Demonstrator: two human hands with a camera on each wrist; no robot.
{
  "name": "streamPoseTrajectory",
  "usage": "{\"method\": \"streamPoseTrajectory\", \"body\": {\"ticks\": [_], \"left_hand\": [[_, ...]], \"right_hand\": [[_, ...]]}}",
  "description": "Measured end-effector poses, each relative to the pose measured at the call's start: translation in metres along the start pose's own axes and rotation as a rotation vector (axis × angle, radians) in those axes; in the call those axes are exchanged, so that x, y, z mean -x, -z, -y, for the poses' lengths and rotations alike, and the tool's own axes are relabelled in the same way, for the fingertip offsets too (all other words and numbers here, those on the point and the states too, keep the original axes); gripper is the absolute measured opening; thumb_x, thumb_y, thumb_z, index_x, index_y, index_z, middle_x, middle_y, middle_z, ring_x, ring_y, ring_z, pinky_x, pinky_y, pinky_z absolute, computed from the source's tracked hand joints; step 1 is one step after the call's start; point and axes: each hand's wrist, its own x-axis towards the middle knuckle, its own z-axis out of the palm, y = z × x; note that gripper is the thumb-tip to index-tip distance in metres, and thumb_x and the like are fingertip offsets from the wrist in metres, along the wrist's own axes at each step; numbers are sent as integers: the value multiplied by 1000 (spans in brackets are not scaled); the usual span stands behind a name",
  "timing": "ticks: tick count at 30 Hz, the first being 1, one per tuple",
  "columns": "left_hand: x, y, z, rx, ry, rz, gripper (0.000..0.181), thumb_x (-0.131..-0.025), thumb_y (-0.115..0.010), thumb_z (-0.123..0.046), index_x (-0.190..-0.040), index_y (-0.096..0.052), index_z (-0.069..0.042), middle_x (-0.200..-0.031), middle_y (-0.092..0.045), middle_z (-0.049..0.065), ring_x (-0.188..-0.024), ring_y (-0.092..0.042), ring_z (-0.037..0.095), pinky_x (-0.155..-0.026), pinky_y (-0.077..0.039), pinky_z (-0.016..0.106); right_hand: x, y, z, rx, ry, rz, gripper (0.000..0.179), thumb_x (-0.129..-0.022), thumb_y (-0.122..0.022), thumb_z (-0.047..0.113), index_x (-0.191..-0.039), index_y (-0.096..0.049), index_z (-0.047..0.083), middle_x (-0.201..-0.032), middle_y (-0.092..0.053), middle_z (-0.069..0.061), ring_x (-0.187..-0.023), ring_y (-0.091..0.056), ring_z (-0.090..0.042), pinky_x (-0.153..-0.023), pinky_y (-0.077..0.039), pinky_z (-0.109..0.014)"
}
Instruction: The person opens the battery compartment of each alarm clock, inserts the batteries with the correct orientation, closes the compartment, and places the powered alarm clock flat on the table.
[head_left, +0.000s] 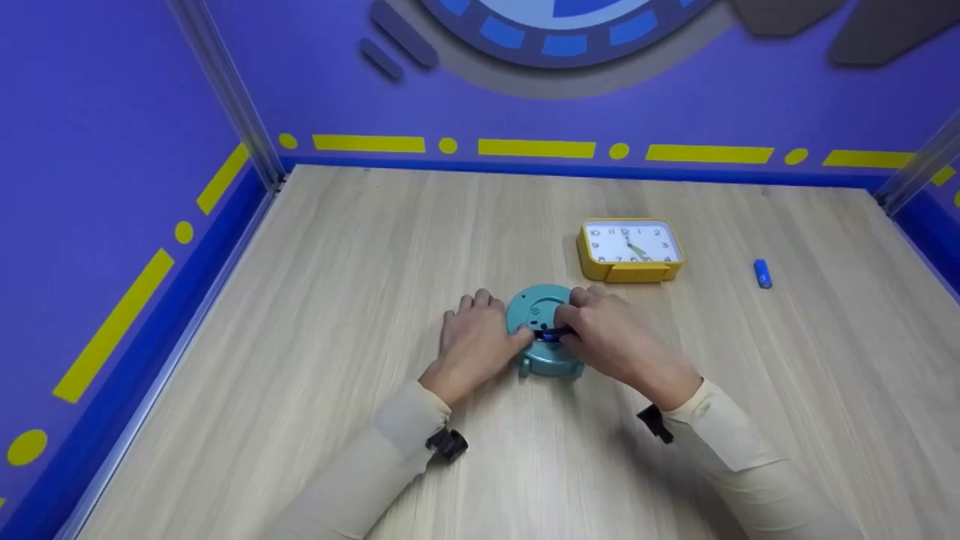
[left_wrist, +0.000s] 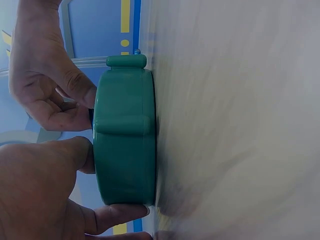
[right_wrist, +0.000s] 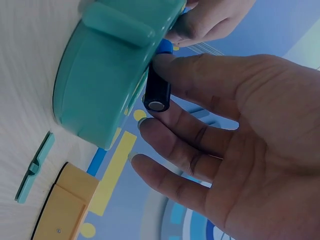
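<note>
**One teal clock (head_left: 547,309), back side up on the desk (head_left: 360,300)**

The round clock lies near the desk's middle, its flat back showing a curved groove and a cluster of small holes, with stubby feet on the side nearest the person. The left grip (head_left: 476,334) holds its rim, thumb on the back, a finger along the side. The right grip (head_left: 619,334) pinches a black-and-blue battery (right_wrist: 157,90), blue end toward the clock.

The desk's far edge (head_left: 450,175) and its sides stand well apart from the clock; pale wood stretches away to its left. Beyond it, to the right, a yellow clock (head_left: 630,251) lies face up, a slim teal piece (right_wrist: 35,167) near it. Farther right lies a blue battery (head_left: 763,274).

The battery recess (head_left: 538,335) is uncovered; blue shows inside, but whether from the pinched battery or another I cannot tell.
</note>
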Motion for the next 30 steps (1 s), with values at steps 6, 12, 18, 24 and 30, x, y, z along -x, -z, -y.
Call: {"method": "streamPoseTrajectory", "body": {"ticks": [6, 12, 18, 24, 30], "left_hand": [[0, 0, 1, 13, -1, 4, 44, -99, -63, -49, -108, -70, -7, -109, -58, 7, -95, -49, 25, -84, -45, 45], [0, 0, 1, 5, -3, 0, 45, -99, -62, -50, -109, -70, -7, -110, -58, 7, -95, -49, 25, -84, -46, 46], [0, 0, 0, -10, 1, -10, 48, -98, -62, -50, -112, -71, -5, -112, -59, 8, -97, -51, 26, -85, -47, 47], [0, -1, 0, -11, 9, 0, 48, -99, -63, -51, -113, -69, -5, -112, -59, 7, -99, -51, 26, -87, -47, 47], [0, 0, -1, -14, 15, 2, 48, -99, -62, -51, -113, -70, -6, -113, -59, 7, -100, -52, 26, -88, -46, 48]], "right_hand": [[0, -1, 1, -1, 2, -5, 8, -88, -79, -2, -95, -77, 2, -81, -56, -6, -75, -49, -23, -63, -45, -34], [-1, -2, 0, -6, 2, -1, 9, -88, -79, -3, -96, -77, 1, -83, -58, -6, -75, -50, -23, -64, -47, -35], [0, -4, -1, -6, 39, -31, 9, -88, -76, -8, -94, -77, -1, -83, -60, -9, -73, -51, -24, -65, -48, -37], [0, -5, 0, -13, 31, 6, 10, -91, -74, -7, -99, -78, -2, -89, -64, -11, -77, -54, -25, -70, -53, -39], [-1, -7, -1, -33, 42, -11, 9, -89, -78, -7, -96, -74, -3, -88, -64, -11, -77, -56, -25, -70, -55, -39]]}}
